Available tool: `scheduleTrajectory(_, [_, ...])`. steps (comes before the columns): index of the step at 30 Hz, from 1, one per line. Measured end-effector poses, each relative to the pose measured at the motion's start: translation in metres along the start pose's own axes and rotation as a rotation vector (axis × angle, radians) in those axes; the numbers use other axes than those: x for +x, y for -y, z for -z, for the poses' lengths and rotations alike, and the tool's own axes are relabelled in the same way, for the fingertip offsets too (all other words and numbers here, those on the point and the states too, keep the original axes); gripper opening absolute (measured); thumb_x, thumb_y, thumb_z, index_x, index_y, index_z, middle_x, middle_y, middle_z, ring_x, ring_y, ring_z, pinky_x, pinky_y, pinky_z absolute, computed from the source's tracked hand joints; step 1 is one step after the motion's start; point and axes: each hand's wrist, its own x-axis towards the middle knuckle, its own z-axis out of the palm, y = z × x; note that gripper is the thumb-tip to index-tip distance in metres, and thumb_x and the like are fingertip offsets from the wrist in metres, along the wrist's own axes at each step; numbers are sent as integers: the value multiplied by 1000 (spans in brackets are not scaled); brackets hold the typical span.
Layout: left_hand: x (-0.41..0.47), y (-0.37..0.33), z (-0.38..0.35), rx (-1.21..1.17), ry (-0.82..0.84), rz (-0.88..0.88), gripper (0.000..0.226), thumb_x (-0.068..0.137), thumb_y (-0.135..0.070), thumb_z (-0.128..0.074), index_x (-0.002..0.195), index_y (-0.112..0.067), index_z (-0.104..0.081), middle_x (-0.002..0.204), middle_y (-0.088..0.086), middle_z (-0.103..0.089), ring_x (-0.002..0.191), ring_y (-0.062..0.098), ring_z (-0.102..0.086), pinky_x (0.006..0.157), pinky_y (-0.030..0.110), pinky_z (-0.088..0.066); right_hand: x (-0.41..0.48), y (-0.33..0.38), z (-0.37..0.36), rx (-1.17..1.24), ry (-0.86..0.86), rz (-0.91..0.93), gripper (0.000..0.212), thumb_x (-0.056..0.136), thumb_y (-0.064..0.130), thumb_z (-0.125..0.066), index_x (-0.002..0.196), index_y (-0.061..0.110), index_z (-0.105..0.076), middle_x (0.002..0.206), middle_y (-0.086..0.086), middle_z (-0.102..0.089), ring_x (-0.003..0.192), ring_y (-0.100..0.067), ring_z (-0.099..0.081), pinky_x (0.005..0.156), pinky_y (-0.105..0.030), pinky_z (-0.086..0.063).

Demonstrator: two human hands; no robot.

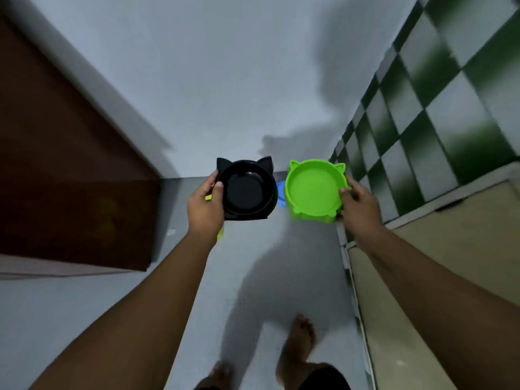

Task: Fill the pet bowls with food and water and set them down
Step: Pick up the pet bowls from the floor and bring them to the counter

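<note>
My left hand (204, 205) grips the left rim of a black cat-eared pet bowl (245, 190), held up in front of me. A bright green cat-eared pet bowl (313, 190) is held by its right rim in my right hand (358, 205). Both bowls are level, side by side and apart, and both look empty inside. A small blue object (281, 194) shows in the gap between the bowls, mostly hidden. A yellow-green bit (220, 232) peeks out below my left hand.
A dark brown door (64, 170) stands at the left. Green-and-white checkered wall tiles (427, 108) rise at the right, above a beige counter top (439, 266). Grey floor (253, 263) runs ahead to a pale wall. My bare feet (298, 342) are at the bottom.
</note>
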Motion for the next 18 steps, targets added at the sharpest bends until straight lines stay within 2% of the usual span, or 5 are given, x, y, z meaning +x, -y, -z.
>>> scheduleTrajectory(3, [-39,-45,25,-33,38,-20,33,102,-16,-57,133,-20,-67,127,3,-71,114,16,-68,103,35,-54,-56,36,24,25,-72,16,41,91,33,-57,132,38,-57,126,-2,-66,110,-25,-66,94,-57,-53])
scheduleTrajectory(5, [-63,-63,42,-20,73,-38,32,101,-21,-59,131,-26,-68,123,4,-72,108,17,-69,99,40,-57,-98,52,37,18,-140,43,46,83,43,-57,128,40,-59,120,-1,-69,106,-24,-68,91,-56,-54])
scheduleTrajectory(10, [-123,-93,84,61,233,-74,28,91,-38,-61,117,-44,-71,93,-9,-71,96,20,-72,82,52,-62,-217,66,64,82,-279,69,49,84,36,-56,133,30,-59,110,-6,-71,101,-27,-69,87,-58,-55])
scheduleTrajectory(15, [-194,-118,107,96,379,-134,27,89,-40,-63,114,-47,-71,105,3,-71,100,24,-72,76,54,-63,-330,63,96,170,-425,48,36,96,22,-56,131,27,-60,100,-7,-70,98,-30,-69,84,-60,-55])
scheduleTrajectory(18, [-240,-130,110,60,461,-120,24,93,-34,-65,112,-46,-73,109,8,-72,103,27,-71,75,57,-63,-395,62,125,130,-499,61,36,91,30,-58,127,32,-62,93,-4,-72,93,-28,-71,82,-57,-57])
